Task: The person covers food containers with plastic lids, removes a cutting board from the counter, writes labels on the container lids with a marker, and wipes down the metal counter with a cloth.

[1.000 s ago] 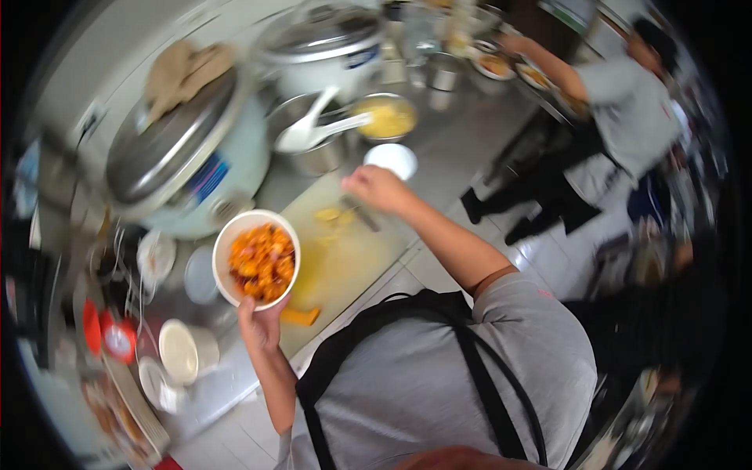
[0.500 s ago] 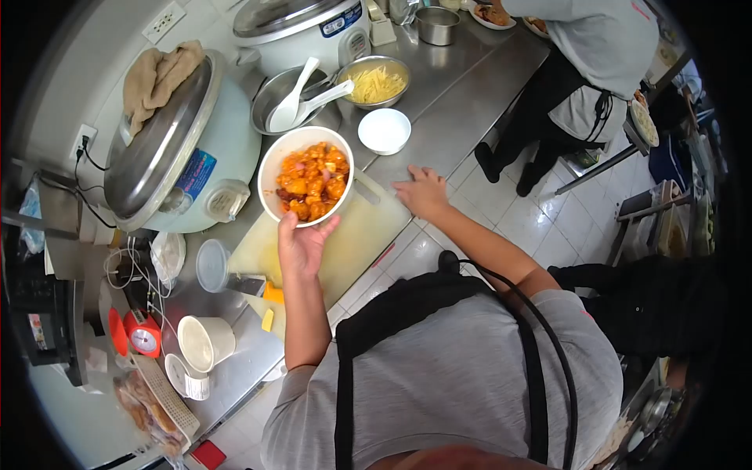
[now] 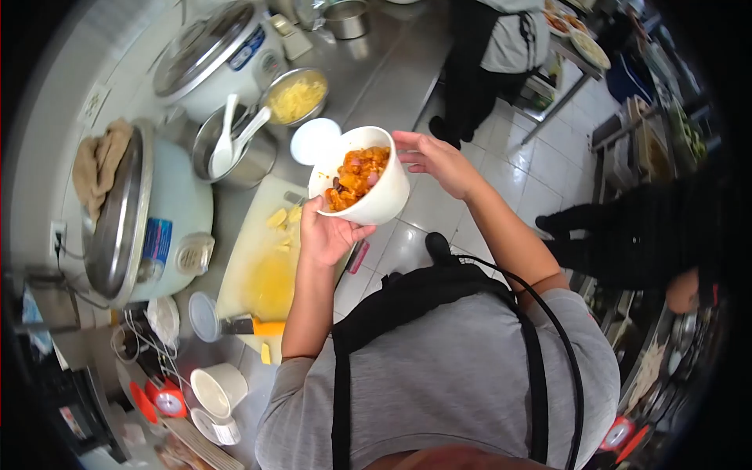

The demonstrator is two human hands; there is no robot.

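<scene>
the left hand supports the tilted white tub of saucy food from below at frame centre, apparently to bear its weight. the right hand, fingers extended and grasping nothing visible, is at its rim, contact unclear. upper left, white spoons lean in a steel pot, probably for easy reach.

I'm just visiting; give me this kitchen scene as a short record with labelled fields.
Left hand: supports white tub, tilted
Tub contents: orange-red food pieces
Right hand: open at the tub's rim; contact unclear
Cutting board: holds yellow pieces
Metal pot: two white utensils inside
Large cooker: beige cloth on lid
</scene>
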